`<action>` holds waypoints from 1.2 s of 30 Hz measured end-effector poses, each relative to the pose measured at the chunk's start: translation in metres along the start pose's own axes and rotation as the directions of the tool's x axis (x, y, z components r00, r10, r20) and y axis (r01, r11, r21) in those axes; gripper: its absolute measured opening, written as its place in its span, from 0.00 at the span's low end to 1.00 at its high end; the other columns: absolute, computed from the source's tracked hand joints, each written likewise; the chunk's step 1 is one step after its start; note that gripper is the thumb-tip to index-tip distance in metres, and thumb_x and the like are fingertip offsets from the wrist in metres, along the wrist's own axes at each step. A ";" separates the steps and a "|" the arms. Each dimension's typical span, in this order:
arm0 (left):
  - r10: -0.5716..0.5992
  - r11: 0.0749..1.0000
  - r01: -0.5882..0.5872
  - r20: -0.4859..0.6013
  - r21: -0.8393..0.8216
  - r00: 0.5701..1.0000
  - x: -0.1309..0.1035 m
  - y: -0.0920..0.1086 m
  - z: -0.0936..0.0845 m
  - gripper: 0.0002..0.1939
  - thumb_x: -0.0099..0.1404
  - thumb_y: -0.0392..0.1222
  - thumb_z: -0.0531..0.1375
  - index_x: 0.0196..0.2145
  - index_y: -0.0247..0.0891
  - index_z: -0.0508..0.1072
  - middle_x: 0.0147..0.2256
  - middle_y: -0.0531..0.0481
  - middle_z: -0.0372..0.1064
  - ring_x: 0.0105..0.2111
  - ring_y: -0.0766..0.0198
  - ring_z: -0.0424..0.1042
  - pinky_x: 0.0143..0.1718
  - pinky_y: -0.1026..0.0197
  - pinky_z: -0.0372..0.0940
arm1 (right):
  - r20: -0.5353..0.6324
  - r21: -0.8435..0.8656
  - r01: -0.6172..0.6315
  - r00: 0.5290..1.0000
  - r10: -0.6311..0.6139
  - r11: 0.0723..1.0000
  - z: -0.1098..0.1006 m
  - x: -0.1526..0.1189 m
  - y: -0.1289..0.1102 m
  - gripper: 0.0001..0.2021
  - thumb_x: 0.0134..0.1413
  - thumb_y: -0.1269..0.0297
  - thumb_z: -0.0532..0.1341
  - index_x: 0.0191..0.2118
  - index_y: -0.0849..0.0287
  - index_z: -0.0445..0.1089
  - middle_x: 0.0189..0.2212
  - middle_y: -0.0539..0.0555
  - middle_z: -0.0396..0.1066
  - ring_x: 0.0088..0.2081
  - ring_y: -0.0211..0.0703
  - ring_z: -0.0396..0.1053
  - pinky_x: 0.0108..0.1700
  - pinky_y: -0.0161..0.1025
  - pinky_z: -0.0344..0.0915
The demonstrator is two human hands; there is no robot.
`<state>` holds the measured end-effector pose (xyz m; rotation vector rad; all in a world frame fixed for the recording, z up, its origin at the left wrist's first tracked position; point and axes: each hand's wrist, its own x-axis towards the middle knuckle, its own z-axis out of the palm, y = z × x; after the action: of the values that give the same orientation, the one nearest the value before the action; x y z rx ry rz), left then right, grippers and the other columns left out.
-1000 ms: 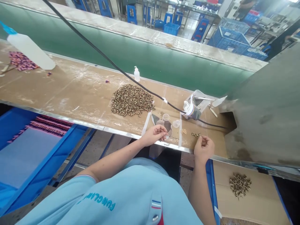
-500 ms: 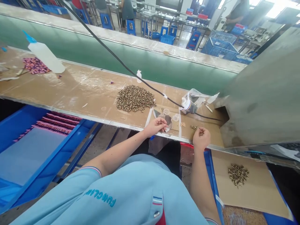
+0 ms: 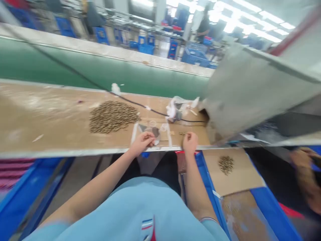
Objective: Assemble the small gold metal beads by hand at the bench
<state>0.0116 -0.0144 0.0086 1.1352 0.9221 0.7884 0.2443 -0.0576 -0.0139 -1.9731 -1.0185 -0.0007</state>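
- While the head camera swings upward and to the right, the whole head view smears with blur, so I read fine detail with caution; half a second ago the same bench was sharp and sat higher in the picture.
- Both of my hands have kept their stations at the near edge of the brown workbench. My left hand rests, fingers curled loosely, on the taped clear sheet, as it did a second ago; whether it pinches anything I cannot tell through the blur.
- My right hand sits fingers drawn together at a short row of small brass parts lying on the bench just ahead of it. It seems to nip one of them, though the blur keeps me from being sure.
- With neither hand shifted, I judge the work is in the same step: handling the brass pieces one at a time at the taped patch.
- To the left, the big heap of brass parts lies well apart from both hands, apparently untouched.
- Behind the hands, a black cable runs across to a small wrapped device, beside the grey metal housing.
- Down right, a lesser pile of brass parts sits on cardboard in the blue tray.
- New at the far right edge, another person's hand has come into sight, blurred, well apart from mine.
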 end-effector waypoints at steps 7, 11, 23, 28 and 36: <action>-0.001 0.992 0.004 -0.030 0.130 1.000 0.008 0.002 -0.004 0.15 0.42 0.55 0.68 0.25 0.47 0.72 0.23 0.61 0.73 0.25 0.62 0.72 0.27 0.59 0.72 | -0.070 -0.081 -0.005 0.998 -0.001 0.997 0.001 0.005 -0.004 0.05 0.50 0.71 0.55 0.32 0.56 0.66 0.29 0.50 0.70 0.32 0.36 0.68 0.36 0.32 0.63; 0.072 0.985 -0.069 -0.015 0.161 0.997 0.011 -0.004 -0.005 0.07 0.46 0.54 0.65 0.23 0.57 0.73 0.23 0.69 0.74 0.24 0.58 0.74 0.25 0.56 0.73 | -0.095 -0.060 -0.016 0.995 0.010 0.998 0.005 0.001 -0.003 0.05 0.50 0.71 0.56 0.32 0.56 0.67 0.29 0.49 0.70 0.32 0.36 0.68 0.35 0.32 0.64; 0.163 0.927 -0.131 -0.063 0.351 0.985 0.015 0.026 -0.055 0.10 0.50 0.59 0.60 0.28 0.56 0.73 0.28 0.67 0.76 0.33 0.54 0.76 0.39 0.50 0.73 | -0.090 -0.048 0.014 0.996 -0.018 0.999 0.003 -0.006 0.002 0.06 0.52 0.66 0.54 0.32 0.57 0.68 0.29 0.52 0.71 0.32 0.38 0.68 0.36 0.35 0.64; 0.307 0.781 -0.072 -0.280 0.620 0.910 0.025 0.076 -0.091 0.14 0.53 0.52 0.57 0.29 0.40 0.72 0.31 0.48 0.76 0.33 0.56 0.75 0.40 0.53 0.70 | -0.010 0.023 0.080 0.997 -0.080 0.997 -0.002 -0.009 0.011 0.15 0.54 0.54 0.50 0.31 0.60 0.67 0.27 0.57 0.69 0.30 0.44 0.66 0.34 0.40 0.61; 0.463 0.616 0.220 -0.573 0.757 0.676 0.112 0.108 -0.183 0.12 0.53 0.36 0.57 0.37 0.33 0.72 0.43 0.40 0.72 0.47 0.53 0.69 0.51 0.56 0.62 | 0.013 -0.042 0.008 1.000 -0.007 0.999 0.015 0.008 0.064 0.18 0.48 0.47 0.56 0.32 0.59 0.69 0.19 0.54 0.67 0.21 0.44 0.66 0.23 0.39 0.62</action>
<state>-0.1141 0.1833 0.0629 1.7089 2.0552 1.0297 0.2864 -0.0586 -0.0652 -2.0097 -1.0414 -0.0139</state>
